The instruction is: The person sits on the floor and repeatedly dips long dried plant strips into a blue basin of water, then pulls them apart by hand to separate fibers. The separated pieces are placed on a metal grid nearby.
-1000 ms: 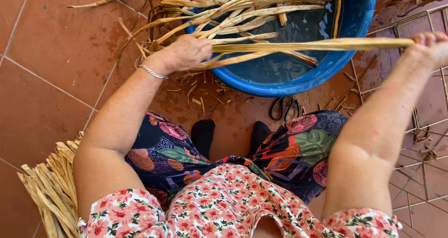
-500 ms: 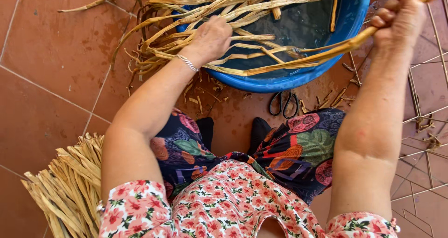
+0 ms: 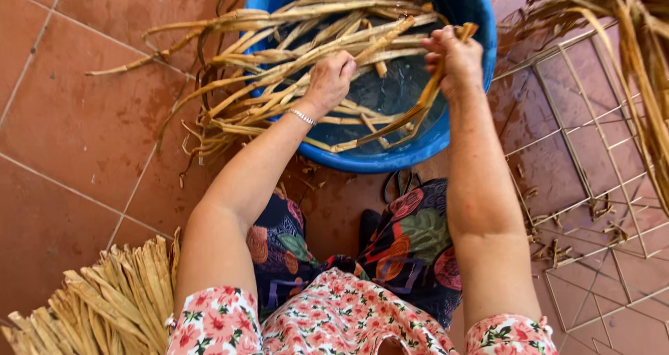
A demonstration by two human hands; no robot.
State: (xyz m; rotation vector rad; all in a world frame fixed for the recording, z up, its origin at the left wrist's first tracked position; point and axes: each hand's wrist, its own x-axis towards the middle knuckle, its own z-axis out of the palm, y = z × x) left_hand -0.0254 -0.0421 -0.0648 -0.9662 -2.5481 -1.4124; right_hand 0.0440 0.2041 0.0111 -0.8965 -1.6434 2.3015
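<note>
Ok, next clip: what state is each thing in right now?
Left hand: closed on a strip in the tub.
Right hand: gripping a bent strip.
Bent strip: curved, lower end in the tub.
Blue tub: holds water and soaking strips.
Dry strip bundle: lying on the floor tiles.
Wire frame: flat on the floor.

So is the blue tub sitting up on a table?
No, the blue tub sits on the red tiled floor, in front of the person's knees.

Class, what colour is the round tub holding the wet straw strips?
Bright blue tub, clearest in the head view.
</note>
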